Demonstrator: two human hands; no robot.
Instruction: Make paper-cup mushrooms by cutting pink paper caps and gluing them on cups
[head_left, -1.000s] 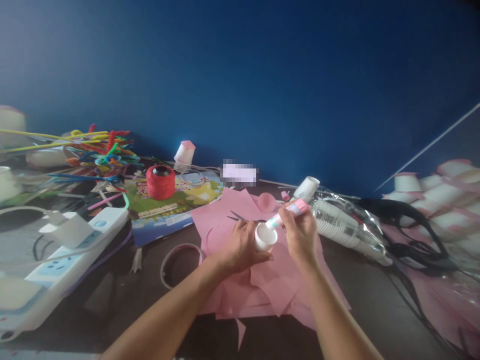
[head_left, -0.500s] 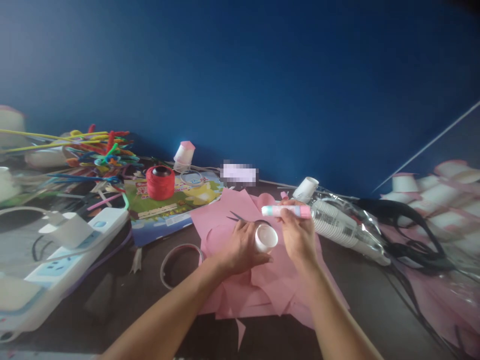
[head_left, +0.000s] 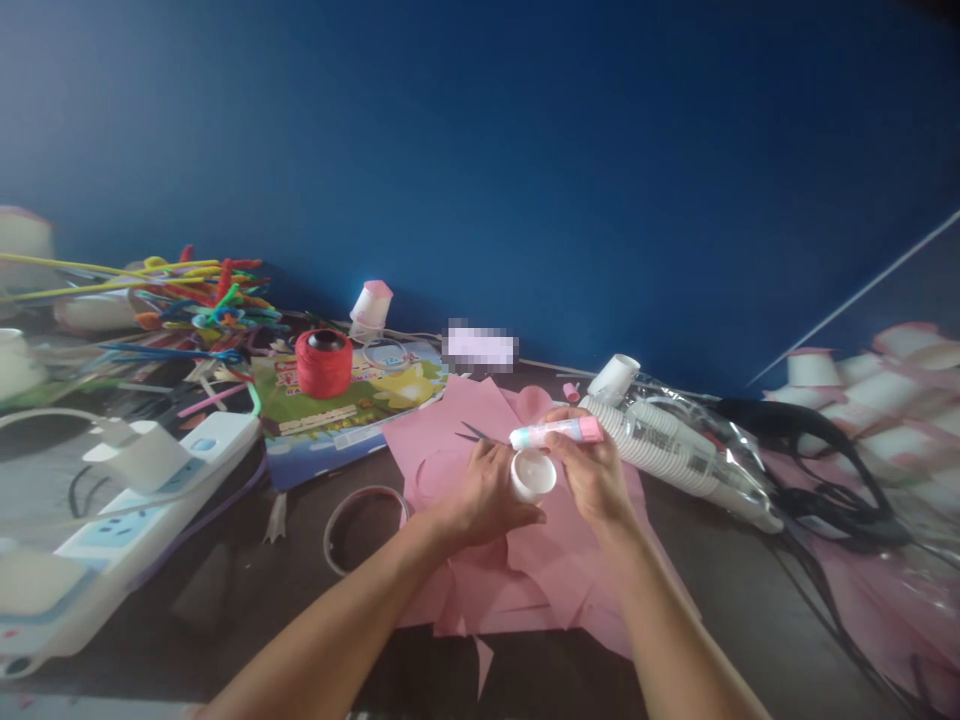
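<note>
My left hand (head_left: pixel 480 497) grips white cup (head_left: pixel 532 482), mouth up, at its 3 o'clock; right hand (head_left: pixel 598 477), cup at its 9, clasps glue stick (head_left: pixel 551 434) near cup's 1 o'clock.

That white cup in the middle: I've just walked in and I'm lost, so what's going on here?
A person's left hand grips the white cup, while the right hand holds a pink-ended tube, white tip by the cup's rim; whether they touch is hard to tell. Pink paper lies beneath both hands, with scissors by the left.
</note>
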